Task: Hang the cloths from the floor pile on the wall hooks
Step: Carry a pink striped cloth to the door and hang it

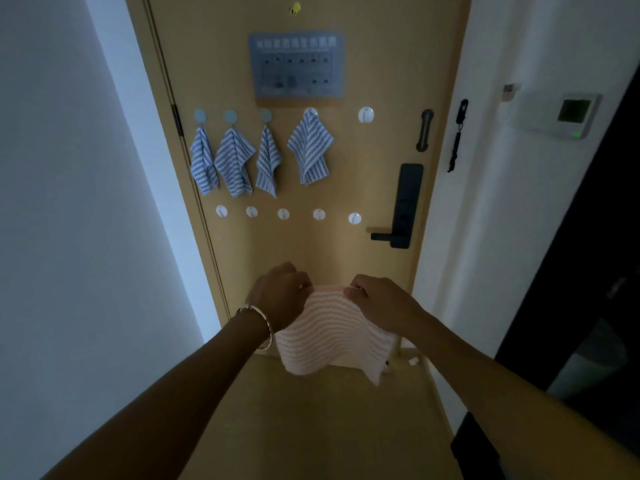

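Pink-striped cloth (332,336), at 6 o'clock low before the door (381,46), top edge pinched in curled fingers of left hand (280,292) and right hand (377,299), not yet hung; four blue-striped cloths (309,147) on upper hooks at 11 o'clock; one upper hook (365,114) at 1 o'clock and five lower hooks (283,213) bare; floor pile out of view.

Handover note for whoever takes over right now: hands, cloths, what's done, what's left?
Hands: left hand and right hand each pinch the top edge of the pink striped cloth, held spread in front of the door, below the hooks.
Done: four blue striped cloths hang on the top row.
Left: hang this cloth. The fifth top hook and all five lower hooks are free. The floor pile is out of view.
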The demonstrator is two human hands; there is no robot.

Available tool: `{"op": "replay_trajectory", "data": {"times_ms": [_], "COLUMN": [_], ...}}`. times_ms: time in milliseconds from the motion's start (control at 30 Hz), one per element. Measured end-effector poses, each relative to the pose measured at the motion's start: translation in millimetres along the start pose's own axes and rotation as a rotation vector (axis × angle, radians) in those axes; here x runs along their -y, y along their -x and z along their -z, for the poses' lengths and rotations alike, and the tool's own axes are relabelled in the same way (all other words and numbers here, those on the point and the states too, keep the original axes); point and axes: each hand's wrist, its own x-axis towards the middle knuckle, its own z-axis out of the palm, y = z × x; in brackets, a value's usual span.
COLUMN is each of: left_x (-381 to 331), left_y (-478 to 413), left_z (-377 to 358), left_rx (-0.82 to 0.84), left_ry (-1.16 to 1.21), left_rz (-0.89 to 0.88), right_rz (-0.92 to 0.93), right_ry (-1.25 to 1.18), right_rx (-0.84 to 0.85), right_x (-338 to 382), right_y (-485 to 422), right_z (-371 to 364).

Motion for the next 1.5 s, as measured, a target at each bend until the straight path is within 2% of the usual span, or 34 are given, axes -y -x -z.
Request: {"op": "replay_trajectory", "data": {"times_ms": [267,500,767,1067,1233,1400,1500], "left_x": [6.9,20.0,53.3,65.9,55.8,43.9,38.4], "left_y": [-106.7,-221.3,-386.7,-517.7,-564.9,-604.1,-624.6], "left_z": [-16.1,-54.3,-62.9,-72.6,-58.2,-39.9,-28.8], "left_rx": [-0.008,-0.048,-0.097,-0.237,-0.361,-0.469,-0.483], "left_ry": [0.048,0.093,0.214,0.473,0.57,0.57,0.525], "left_rz": [0.101,0.045,-0.061,-0.109,-0.085,-0.159,-0.206], "right_rz": [0.065,0.021,-0.048,-0.12,-0.036,0.101,0.24], "right_ry": [0.101,0.151,0.221,0.126,-0.019,-0.058,-0.045], "right_rx": [-0.072,-0.143,-0.25,-0.391,-0.48,-0.63,-0.602], "right_x": [-48.1,-90.7,-123.4,-138.0,-143.4,-144.2,-145.7], "right_y": [-97.3,-183.8,-318.7,-431.5,-474.6,-510.5,-526.8], "right_z": [30.1,48.4,115.8,166.4,201.3,237.9,256.2]}}
